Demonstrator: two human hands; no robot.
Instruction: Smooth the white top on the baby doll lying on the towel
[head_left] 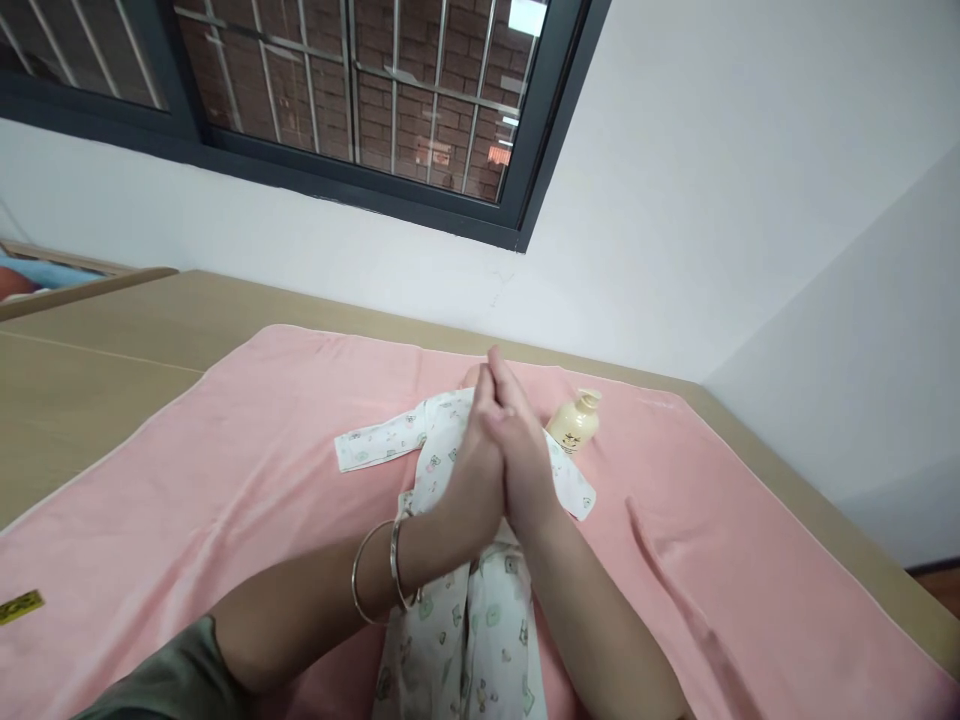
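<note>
My left hand point(469, 470) and right hand point(517, 460) pressed palm to palm at frame centre, fingers straight, holding nothing | printed baby romper point(465, 610) spread beneath them on pink towel point(225, 470) | cream lotion bottle point(574, 423) just right

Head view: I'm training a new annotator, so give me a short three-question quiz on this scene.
1. True or false: the left hand and right hand are pressed palm to palm.
2. What lies under the hands? A) baby garment B) book C) plate
3. What stands right of the hands on the pink towel?

Key: 1 true. 2 A, the printed baby garment. 3 the cream lotion bottle.
</note>
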